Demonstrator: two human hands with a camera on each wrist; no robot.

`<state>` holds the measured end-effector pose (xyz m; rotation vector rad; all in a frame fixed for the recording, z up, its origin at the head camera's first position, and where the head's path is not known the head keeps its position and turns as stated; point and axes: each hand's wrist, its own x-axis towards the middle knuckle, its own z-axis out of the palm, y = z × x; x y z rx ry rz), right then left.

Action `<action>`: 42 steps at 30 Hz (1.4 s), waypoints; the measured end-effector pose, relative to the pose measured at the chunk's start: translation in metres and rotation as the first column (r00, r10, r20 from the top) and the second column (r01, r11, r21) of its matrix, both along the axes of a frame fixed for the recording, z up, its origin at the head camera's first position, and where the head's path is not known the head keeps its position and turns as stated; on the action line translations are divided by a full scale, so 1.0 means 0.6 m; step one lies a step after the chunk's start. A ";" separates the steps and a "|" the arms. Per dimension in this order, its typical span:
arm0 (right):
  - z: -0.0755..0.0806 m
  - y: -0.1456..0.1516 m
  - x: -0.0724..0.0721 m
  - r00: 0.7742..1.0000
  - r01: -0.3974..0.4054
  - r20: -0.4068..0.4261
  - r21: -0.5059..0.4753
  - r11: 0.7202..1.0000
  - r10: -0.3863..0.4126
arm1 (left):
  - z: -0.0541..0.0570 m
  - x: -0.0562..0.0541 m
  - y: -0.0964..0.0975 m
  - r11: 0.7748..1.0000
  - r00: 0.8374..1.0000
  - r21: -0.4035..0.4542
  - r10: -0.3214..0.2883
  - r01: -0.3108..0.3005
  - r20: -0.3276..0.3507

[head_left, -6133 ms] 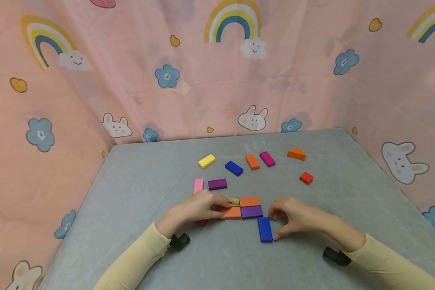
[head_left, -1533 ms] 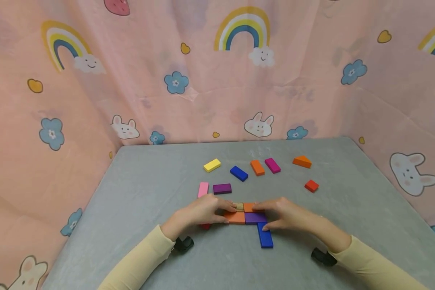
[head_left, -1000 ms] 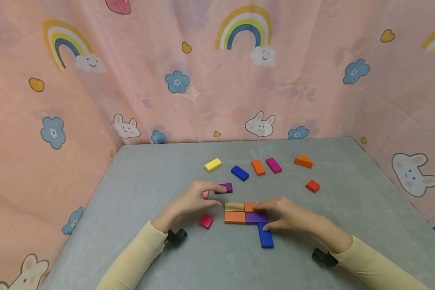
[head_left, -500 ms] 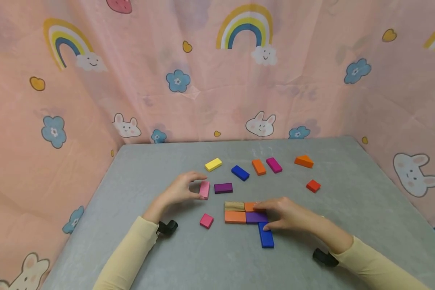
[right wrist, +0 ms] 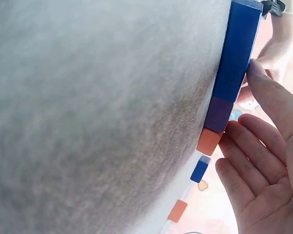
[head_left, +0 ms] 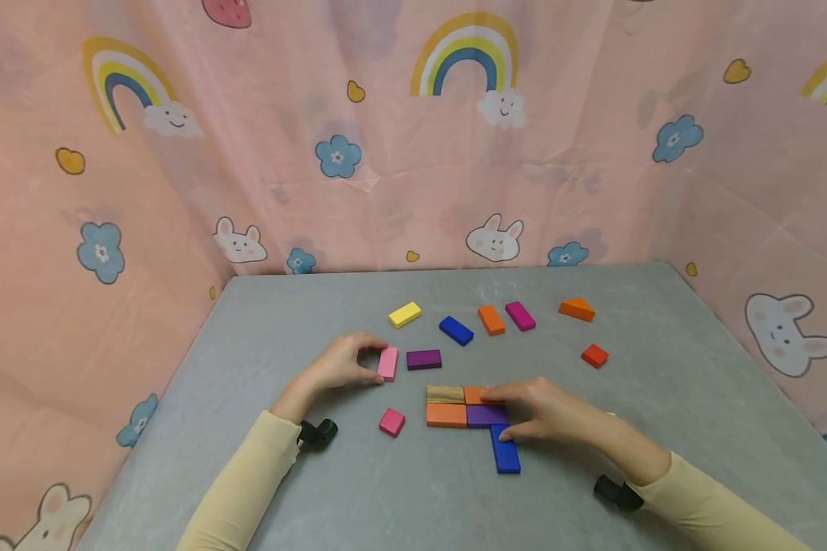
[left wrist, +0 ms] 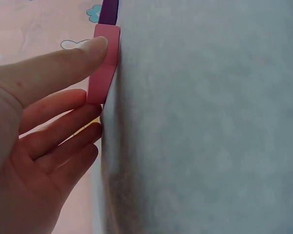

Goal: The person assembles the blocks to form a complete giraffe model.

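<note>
Your left hand (head_left: pixel 338 361) has left wood-grain oblong block (head_left: pixel 445 395); fingers now pinch pink oblong block (head_left: pixel 388 363), well inside left edge of bench (head_left: pixel 269 321), so grasp seems made. Your right hand (head_left: pixel 547 413), fingers unclenched, touches blue oblong block (head_left: pixel 506 453).

The pink block (head_left: pixel 387 364) on the left and the near blue block (head_left: pixel 505 450) look smooth and evenly painted, the pink matt, the blue slightly glossy. One wood-grained block (head_left: pixel 445 394) shows bare, streaked timber. The grey surface (head_left: pixel 358 490) looks matt and faintly mottled; the far curtain (head_left: pixel 413 176) is creased, printed cloth.
</note>
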<state>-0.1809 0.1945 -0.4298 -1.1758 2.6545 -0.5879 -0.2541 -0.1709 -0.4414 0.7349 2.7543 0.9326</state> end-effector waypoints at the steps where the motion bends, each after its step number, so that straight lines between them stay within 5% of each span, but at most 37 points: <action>1: 0.000 0.001 0.000 1.000 0.001 0.003 -0.001 1.000 -0.001 | -0.001 -0.001 0.000 1.000 1.000 0.000 0.002 -0.002 0.005; 24: 0.001 0.002 0.002 1.000 -0.004 0.012 -0.014 1.000 0.004 | 0.002 0.005 0.008 1.000 0.999 0.015 0.023 -0.022 -0.047; 32: 0.000 0.005 0.001 1.000 -0.012 0.000 -0.027 1.000 0.012 | 0.047 0.065 0.046 0.978 0.967 0.031 -0.201 0.208 -0.154; 42: 0.000 0.002 0.001 1.000 -0.013 0.003 -0.030 0.999 0.013 | 0.030 0.117 0.071 0.936 0.929 -0.010 -0.350 0.351 -0.119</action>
